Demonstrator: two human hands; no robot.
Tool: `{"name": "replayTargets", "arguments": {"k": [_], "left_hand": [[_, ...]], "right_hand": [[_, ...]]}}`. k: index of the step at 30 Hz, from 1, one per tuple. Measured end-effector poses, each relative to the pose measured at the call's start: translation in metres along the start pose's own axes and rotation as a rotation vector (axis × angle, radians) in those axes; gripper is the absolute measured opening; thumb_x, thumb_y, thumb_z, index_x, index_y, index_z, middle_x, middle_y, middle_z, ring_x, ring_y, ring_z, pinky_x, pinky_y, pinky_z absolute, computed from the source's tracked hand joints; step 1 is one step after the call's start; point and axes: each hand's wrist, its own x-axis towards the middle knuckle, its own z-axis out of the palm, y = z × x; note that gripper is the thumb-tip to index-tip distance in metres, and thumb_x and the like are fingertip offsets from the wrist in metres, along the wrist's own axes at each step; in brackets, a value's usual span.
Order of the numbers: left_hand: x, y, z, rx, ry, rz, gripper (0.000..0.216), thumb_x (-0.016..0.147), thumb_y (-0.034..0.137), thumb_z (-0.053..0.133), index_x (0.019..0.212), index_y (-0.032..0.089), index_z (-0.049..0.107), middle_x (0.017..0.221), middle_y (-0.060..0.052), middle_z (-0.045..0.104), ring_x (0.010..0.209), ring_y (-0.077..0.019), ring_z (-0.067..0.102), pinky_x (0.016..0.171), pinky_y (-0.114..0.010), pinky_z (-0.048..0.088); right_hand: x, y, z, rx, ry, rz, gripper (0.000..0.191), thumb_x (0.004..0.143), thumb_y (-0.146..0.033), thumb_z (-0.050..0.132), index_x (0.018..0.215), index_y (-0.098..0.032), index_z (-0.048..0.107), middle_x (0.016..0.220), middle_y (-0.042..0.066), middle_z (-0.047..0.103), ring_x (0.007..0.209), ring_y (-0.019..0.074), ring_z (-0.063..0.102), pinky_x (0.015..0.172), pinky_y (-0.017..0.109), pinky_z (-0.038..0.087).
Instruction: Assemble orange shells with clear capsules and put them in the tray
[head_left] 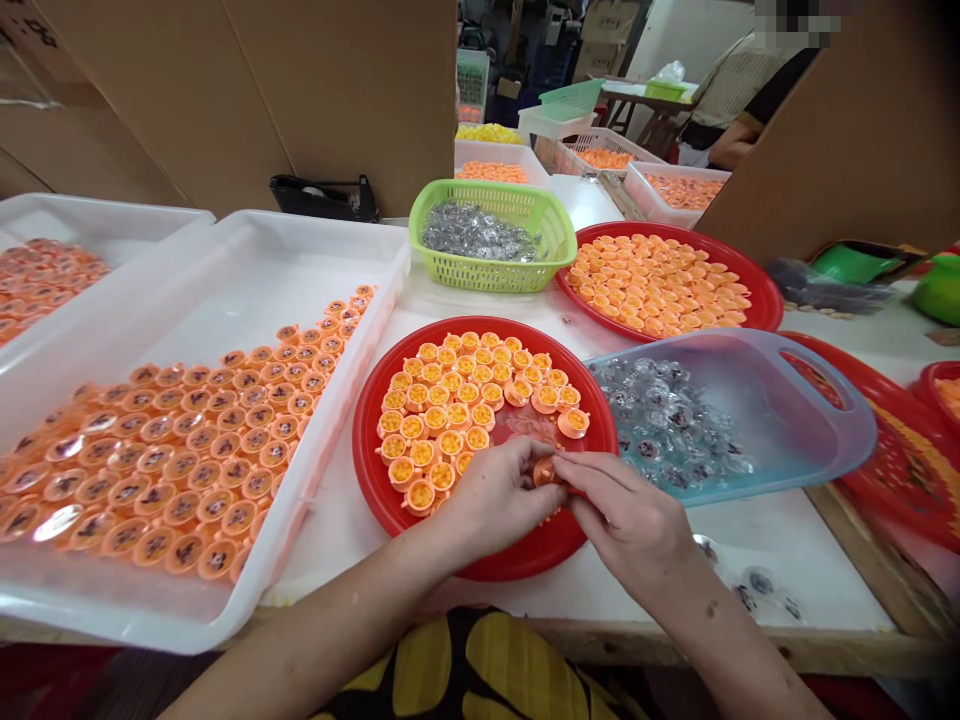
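Note:
Over the near right part of a red round tray (480, 572), my two hands meet at a small orange cup (547, 471). My left hand (499, 490) grips it between thumb and fingers. From the other side, the fingertips of my right hand (634, 510) press on the same cup; whether they also hold a clear cap is hidden. Many orange toy cups with yellow beads inside (450, 442) stand upright on the tray, mostly at its left and back. To the right, a translucent blue tray (780, 400) holds clear plastic caps with dark printed pictures (660, 400).
At left, a white bin (289, 225) contains capped orange cups (202, 440). Behind are a green basket (491, 275) of clear pieces and a red tray (769, 300) of orange cups. Loose caps (759, 580) lie near the wooden table edge (675, 645). A person (739, 110) sits beyond the cardboard.

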Motion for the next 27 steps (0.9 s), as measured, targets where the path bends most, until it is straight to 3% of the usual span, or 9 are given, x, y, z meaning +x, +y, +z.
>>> {"name": "replayTargets", "arguments": {"k": [3, 6, 10, 13, 16, 19, 22, 27], "left_hand": [[0.002, -0.001, -0.001, -0.092, 0.045, -0.014, 0.023, 0.077, 0.018, 0.060, 0.099, 0.013, 0.054, 0.091, -0.008, 0.066, 0.084, -0.0180, 0.065, 0.075, -0.031, 0.052], [0.002, 0.001, -0.002, -0.161, 0.020, -0.005, 0.025, 0.077, 0.013, 0.060, 0.100, 0.014, 0.051, 0.095, -0.009, 0.065, 0.088, -0.0180, 0.065, 0.077, -0.032, 0.052], [0.000, 0.001, -0.003, -0.128, -0.025, 0.038, 0.022, 0.077, 0.015, 0.063, 0.097, 0.014, 0.054, 0.099, -0.009, 0.065, 0.092, -0.0190, 0.064, 0.083, -0.034, 0.051], [0.000, 0.000, -0.002, -0.108, -0.030, 0.036, 0.025, 0.077, 0.018, 0.064, 0.100, 0.015, 0.058, 0.099, -0.008, 0.066, 0.090, -0.0188, 0.064, 0.082, -0.034, 0.051], [0.000, 0.002, -0.003, -0.129, -0.030, 0.025, 0.025, 0.076, 0.019, 0.065, 0.100, 0.014, 0.061, 0.098, -0.008, 0.067, 0.089, -0.0184, 0.063, 0.080, -0.032, 0.050], [0.000, 0.006, -0.006, 0.005, -0.019, 0.040, 0.019, 0.077, 0.018, 0.063, 0.094, 0.013, 0.063, 0.092, -0.007, 0.068, 0.084, -0.0181, 0.063, 0.075, -0.029, 0.049], [-0.002, 0.007, -0.005, 0.129, -0.005, 0.054, 0.019, 0.077, 0.018, 0.060, 0.095, 0.014, 0.065, 0.091, -0.007, 0.069, 0.082, -0.0181, 0.063, 0.073, -0.029, 0.048], [-0.001, 0.011, 0.000, 0.130, 0.030, 0.016, 0.025, 0.076, 0.030, 0.065, 0.096, 0.015, 0.067, 0.088, -0.006, 0.069, 0.075, -0.0162, 0.062, 0.063, -0.026, 0.047]], "right_hand": [[-0.001, -0.003, 0.002, 0.040, 0.021, 0.042, 0.027, 0.086, -0.004, 0.051, 0.109, -0.014, 0.062, 0.104, 0.009, 0.064, 0.099, 0.0163, 0.060, 0.091, 0.027, 0.049], [-0.004, 0.000, 0.001, 0.167, 0.020, 0.222, 0.028, 0.086, -0.015, 0.058, 0.113, -0.018, 0.060, 0.107, 0.008, 0.061, 0.097, 0.0179, 0.059, 0.086, 0.031, 0.051], [-0.010, 0.008, 0.000, 0.507, -0.059, 0.508, 0.024, 0.087, -0.029, 0.060, 0.110, -0.023, 0.060, 0.104, 0.006, 0.062, 0.088, 0.0169, 0.062, 0.077, 0.030, 0.053], [-0.011, 0.010, 0.003, 0.735, -0.061, 0.635, 0.020, 0.085, -0.032, 0.062, 0.103, -0.023, 0.059, 0.097, 0.003, 0.065, 0.087, 0.0161, 0.063, 0.078, 0.029, 0.053], [-0.011, 0.008, 0.005, 0.814, -0.017, 0.673, 0.018, 0.082, -0.031, 0.065, 0.097, -0.022, 0.059, 0.090, 0.001, 0.066, 0.083, 0.0140, 0.062, 0.075, 0.025, 0.053], [-0.012, 0.005, 0.006, 0.806, 0.000, 0.676, 0.018, 0.080, -0.031, 0.067, 0.093, -0.020, 0.060, 0.085, 0.002, 0.066, 0.076, 0.0139, 0.062, 0.069, 0.023, 0.053], [-0.014, 0.005, 0.007, 0.765, 0.027, 0.701, 0.021, 0.078, -0.034, 0.068, 0.091, -0.019, 0.062, 0.082, 0.003, 0.068, 0.074, 0.0156, 0.064, 0.066, 0.023, 0.055], [-0.024, 0.021, 0.015, 0.726, 0.090, 0.745, 0.031, 0.070, -0.041, 0.072, 0.092, -0.020, 0.066, 0.085, 0.007, 0.072, 0.076, 0.0228, 0.069, 0.066, 0.027, 0.060]]}}
